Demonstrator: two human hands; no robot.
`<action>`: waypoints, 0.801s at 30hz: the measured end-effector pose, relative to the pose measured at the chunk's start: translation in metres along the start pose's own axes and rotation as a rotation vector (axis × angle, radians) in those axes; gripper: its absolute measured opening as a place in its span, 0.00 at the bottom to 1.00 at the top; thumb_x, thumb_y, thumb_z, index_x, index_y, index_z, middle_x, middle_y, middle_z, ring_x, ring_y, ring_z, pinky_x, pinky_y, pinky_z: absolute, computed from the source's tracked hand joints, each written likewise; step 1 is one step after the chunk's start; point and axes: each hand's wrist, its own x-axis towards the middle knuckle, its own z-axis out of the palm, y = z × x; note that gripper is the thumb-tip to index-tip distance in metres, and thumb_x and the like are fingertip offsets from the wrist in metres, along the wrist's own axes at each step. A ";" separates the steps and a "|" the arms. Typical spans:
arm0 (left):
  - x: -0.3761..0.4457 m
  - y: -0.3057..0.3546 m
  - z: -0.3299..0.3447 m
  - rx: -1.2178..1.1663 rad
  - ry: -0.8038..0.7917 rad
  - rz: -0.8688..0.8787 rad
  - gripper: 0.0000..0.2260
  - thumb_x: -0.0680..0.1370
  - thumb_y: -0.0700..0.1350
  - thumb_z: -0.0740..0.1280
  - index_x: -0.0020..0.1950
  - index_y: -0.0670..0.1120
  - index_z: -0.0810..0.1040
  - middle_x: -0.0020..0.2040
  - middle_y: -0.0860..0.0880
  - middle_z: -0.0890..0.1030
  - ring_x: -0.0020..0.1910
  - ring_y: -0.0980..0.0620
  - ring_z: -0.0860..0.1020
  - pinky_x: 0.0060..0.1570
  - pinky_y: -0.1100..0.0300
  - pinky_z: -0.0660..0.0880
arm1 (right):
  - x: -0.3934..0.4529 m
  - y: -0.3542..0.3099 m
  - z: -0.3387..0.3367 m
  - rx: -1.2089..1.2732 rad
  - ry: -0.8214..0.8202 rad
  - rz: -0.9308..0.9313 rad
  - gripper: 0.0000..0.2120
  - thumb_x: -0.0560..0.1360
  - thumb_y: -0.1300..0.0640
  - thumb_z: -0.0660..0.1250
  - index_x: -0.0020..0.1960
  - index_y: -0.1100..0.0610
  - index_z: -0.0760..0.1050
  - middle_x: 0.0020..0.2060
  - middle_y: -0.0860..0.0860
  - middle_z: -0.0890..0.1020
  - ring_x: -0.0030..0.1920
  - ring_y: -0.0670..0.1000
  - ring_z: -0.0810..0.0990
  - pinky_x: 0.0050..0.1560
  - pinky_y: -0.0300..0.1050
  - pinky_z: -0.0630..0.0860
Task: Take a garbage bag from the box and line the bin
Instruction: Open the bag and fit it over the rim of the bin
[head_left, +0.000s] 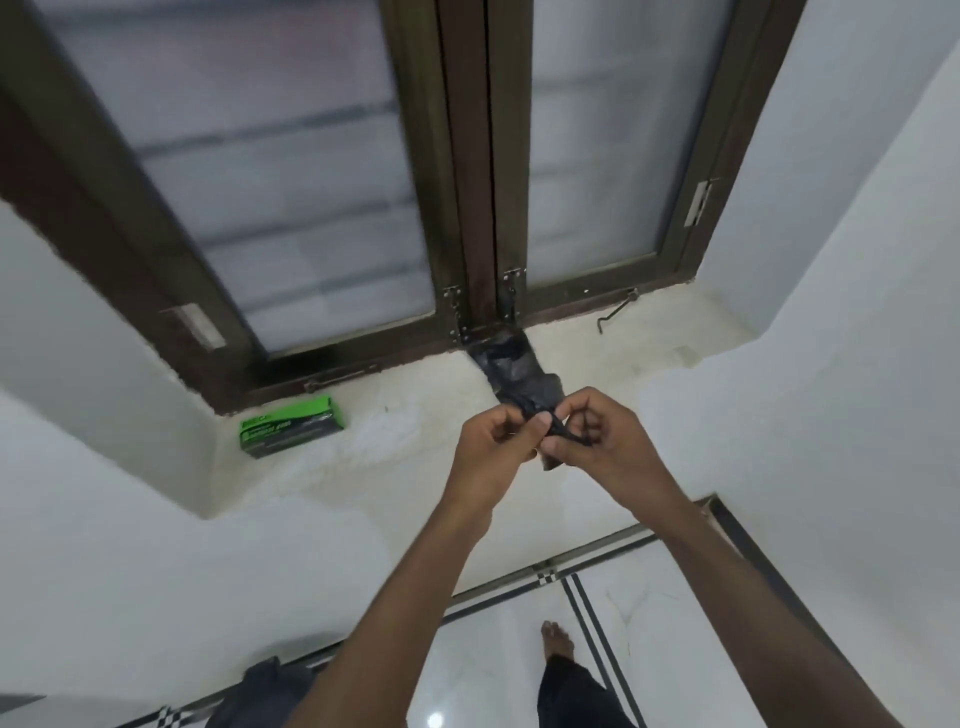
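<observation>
Pinching crumpled black plastic garbage bag (524, 384): left hand (501, 441) and right hand (597, 441), fingers curled on it over pale stone windowsill (415, 467). Green cardboard box (292, 425) at nine o'clock, well apart.

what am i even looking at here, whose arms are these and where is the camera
There is one picture, taken by a wide-angle camera worn on a person's head, looking forward and down. That is why the window seems to lean and the arms reach in from the bottom edge: they are the wearer's own. No robot is involved.

The left hand and the right hand meet in the middle, both pinching a black garbage bag that is still folded or bunched; they seem to be working it open. Below them runs a pale window sill. On it, to the left, lies a green box, apparently the bag box. Lower down you see the tiled floor and the person's bare foot. I cannot make out a bin for certain.
</observation>
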 end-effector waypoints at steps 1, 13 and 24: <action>-0.017 -0.002 -0.009 -0.030 0.018 -0.002 0.11 0.78 0.44 0.71 0.39 0.41 0.78 0.34 0.45 0.81 0.34 0.52 0.80 0.45 0.57 0.81 | -0.013 -0.005 0.012 0.003 -0.015 -0.002 0.08 0.73 0.68 0.73 0.48 0.65 0.75 0.30 0.54 0.73 0.30 0.48 0.76 0.36 0.42 0.80; -0.192 -0.005 -0.111 -0.086 0.330 0.095 0.13 0.78 0.41 0.71 0.37 0.42 0.71 0.32 0.45 0.76 0.36 0.47 0.81 0.44 0.55 0.82 | -0.118 -0.063 0.127 0.068 -0.238 0.097 0.08 0.77 0.58 0.72 0.46 0.64 0.77 0.38 0.57 0.82 0.39 0.50 0.82 0.43 0.43 0.78; -0.378 -0.040 -0.176 0.464 0.572 0.137 0.09 0.76 0.38 0.70 0.49 0.52 0.83 0.42 0.52 0.85 0.38 0.54 0.83 0.40 0.60 0.81 | -0.212 -0.081 0.186 -0.177 -0.185 -0.119 0.04 0.76 0.62 0.71 0.46 0.56 0.77 0.39 0.54 0.83 0.38 0.55 0.83 0.41 0.48 0.82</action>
